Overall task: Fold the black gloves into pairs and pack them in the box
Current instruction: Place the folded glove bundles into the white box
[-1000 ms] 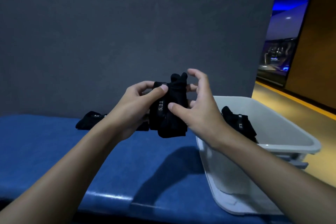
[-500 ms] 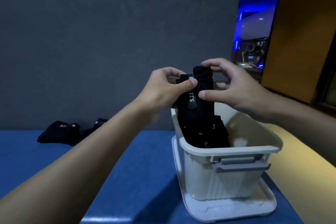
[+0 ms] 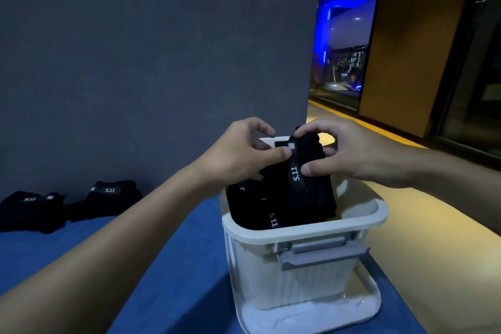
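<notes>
Table (image 3: 184, 266): blue, with a soft, fuzzy top.
Wall (image 3: 162, 49): dark grey, flat and dull, right behind the table.
Box (image 3: 298, 234): white plastic with round corners, a thick rim and thin ribs on the front. It sits at the right end of the table.
Latch (image 3: 320, 251): a grey plastic flap on the front of the box, just under the rim.
Tray (image 3: 311, 317): a flat white plastic piece with a raised edge, under the box.
Pair (image 3: 317, 198): black gloves of soft cloth, folded into one fat bundle. The pair stands up in the mouth of the box. Its bottom part is down inside and its top sticks up over the rim.
Strap (image 3: 296, 175): a smooth dark band down the front of the pair, round at the end. White writing on it says "5.11", with a small square mark above.
Left hand (image 3: 238, 157): grasps the left side of the pair. The thumb presses on the top of the strap and the fingers curl round the back.
Right hand (image 3: 355, 154): grasps the right side of the pair. The thumb is on the front and one finger hooks over the top.
Packed gloves (image 3: 252, 211): other black cloth gloves lie in the box, in front of the pair and to its left. One says "5.11" in white.
Loose gloves (image 3: 108, 195): two soft black heaps on the table at the far left, by the wall, well apart from the box. One says "5.11". The writing on the other is too blurry to read.
</notes>
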